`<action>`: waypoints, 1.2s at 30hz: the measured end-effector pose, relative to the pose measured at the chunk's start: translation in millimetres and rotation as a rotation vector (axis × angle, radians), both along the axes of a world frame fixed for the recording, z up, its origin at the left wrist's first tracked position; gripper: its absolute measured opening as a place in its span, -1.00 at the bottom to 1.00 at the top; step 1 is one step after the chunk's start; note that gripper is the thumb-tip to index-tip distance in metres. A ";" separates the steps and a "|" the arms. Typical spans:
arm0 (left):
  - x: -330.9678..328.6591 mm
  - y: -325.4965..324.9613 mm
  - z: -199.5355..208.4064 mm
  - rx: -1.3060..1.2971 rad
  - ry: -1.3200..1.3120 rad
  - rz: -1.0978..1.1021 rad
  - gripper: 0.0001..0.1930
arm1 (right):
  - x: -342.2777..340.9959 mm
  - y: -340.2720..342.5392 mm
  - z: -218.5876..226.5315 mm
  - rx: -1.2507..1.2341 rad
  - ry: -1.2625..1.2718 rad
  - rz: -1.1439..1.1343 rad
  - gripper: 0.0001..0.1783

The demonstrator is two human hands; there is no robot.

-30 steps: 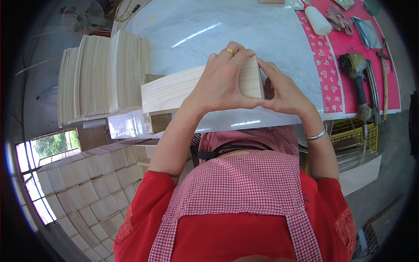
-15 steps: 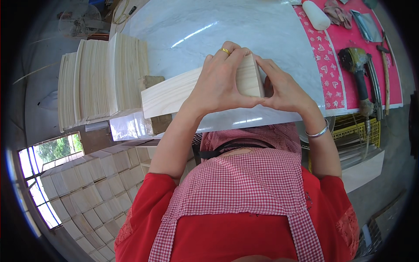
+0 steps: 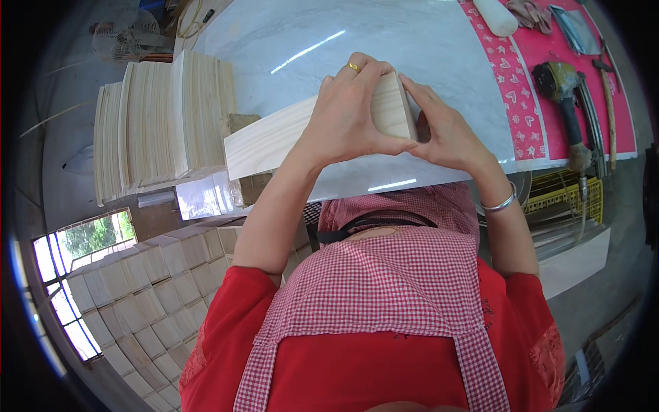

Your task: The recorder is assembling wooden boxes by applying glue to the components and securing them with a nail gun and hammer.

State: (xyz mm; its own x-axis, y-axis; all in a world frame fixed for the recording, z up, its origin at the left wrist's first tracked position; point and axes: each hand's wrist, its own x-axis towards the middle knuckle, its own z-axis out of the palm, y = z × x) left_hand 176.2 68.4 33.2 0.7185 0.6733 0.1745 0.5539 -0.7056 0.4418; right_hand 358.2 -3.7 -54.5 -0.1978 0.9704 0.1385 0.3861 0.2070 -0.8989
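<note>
Gripping the pale rectangular wooden board with my left hand, I have the fingers wrapped over its top face and the thumb pressed along its near edge, close to its right end. My right hand cups that same end from the right, fingertips touching the end grain; it grasps the end too, though how firmly I cannot tell. There is 1 board in my hands, lying above the grey-white marbled tabletop, whether resting on it I cannot tell, its long axis running from my hands out to the left and slightly toward me, so the free end hangs past the table's left edge and both hands sit at the right end, the left covering more of it. Further left stand about 4 upright stacks of thin pale wood sheets. Below them, by my left elbow, many small pale wooden blocks are packed in rows, too many to count. Off to the right, on a pink patterned cloth, lies 1 olive-coloured power nail gun.
</note>
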 end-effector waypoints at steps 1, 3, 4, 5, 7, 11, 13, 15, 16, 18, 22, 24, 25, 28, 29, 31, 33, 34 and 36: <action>0.3 -0.2 0.6 -0.007 0.012 0.000 -0.11 | -2.4 -3.4 -2.3 0.021 -0.004 -0.044 0.08; 0.6 -0.8 2.0 -0.019 0.038 0.000 -0.08 | -8.7 -13.2 -6.1 0.112 0.030 -0.112 0.05; 0.5 -1.0 2.4 -0.020 0.040 -0.004 -0.08 | -12.3 -19.6 -7.2 0.203 0.061 -0.178 0.01; -0.2 -0.5 3.4 -0.017 0.058 -0.006 -0.06 | -15.9 -25.3 -6.5 0.293 0.092 -0.241 -0.02; -1.6 0.9 4.9 -0.012 0.093 -0.010 -0.01 | -23.4 -42.0 -0.2 0.290 0.108 -0.279 -0.06; -4.3 3.6 6.0 -0.059 0.086 -0.034 -0.02 | -34.4 -68.8 9.8 0.295 0.138 -0.352 -0.14; -3.3 4.4 5.4 -0.044 0.088 -0.046 -0.04 | -37.1 -74.1 12.8 0.305 0.133 -0.344 -0.16; -2.4 4.9 5.4 -0.014 0.087 -0.060 -0.08 | -40.2 -74.6 13.1 0.313 0.145 -0.348 -0.19; -2.0 5.2 5.8 -0.013 0.089 -0.062 -0.08 | -41.9 -74.5 12.9 0.321 0.156 -0.348 -0.21; -1.1 5.9 6.3 -0.021 0.086 -0.065 -0.11 | -44.2 -73.6 12.4 0.328 0.167 -0.349 -0.23; 0.0 6.6 3.9 -0.008 0.059 -0.071 -0.14 | -44.9 -70.5 11.3 0.368 0.209 -0.350 -0.25; -0.4 6.4 2.7 0.000 0.048 -0.070 -0.15 | -44.1 -70.3 11.4 0.354 0.218 -0.334 -0.25; -0.4 6.2 2.4 -0.001 0.045 -0.064 -0.15 | -43.7 -70.1 11.5 0.347 0.222 -0.326 -0.26; 0.3 5.5 2.1 -0.002 0.040 -0.053 -0.16 | -42.8 -70.6 12.3 0.328 0.213 -0.312 -0.27; 1.0 5.1 2.0 -0.007 0.041 -0.049 -0.16 | -42.6 -70.5 12.4 0.318 0.207 -0.307 -0.28; 2.4 4.8 2.3 -0.016 0.043 -0.043 -0.16 | -42.4 -70.1 12.0 0.319 0.210 -0.312 -0.28; 2.6 5.2 2.0 -0.011 0.043 -0.045 -0.16 | -42.5 -69.5 11.5 0.319 0.217 -0.321 -0.29; 2.2 5.3 1.5 -0.007 0.042 -0.044 -0.16 | -42.5 -69.1 11.4 0.321 0.217 -0.322 -0.29; 1.4 5.5 1.1 -0.002 0.041 -0.045 -0.16 | -42.5 -68.2 11.3 0.328 0.222 -0.324 -0.30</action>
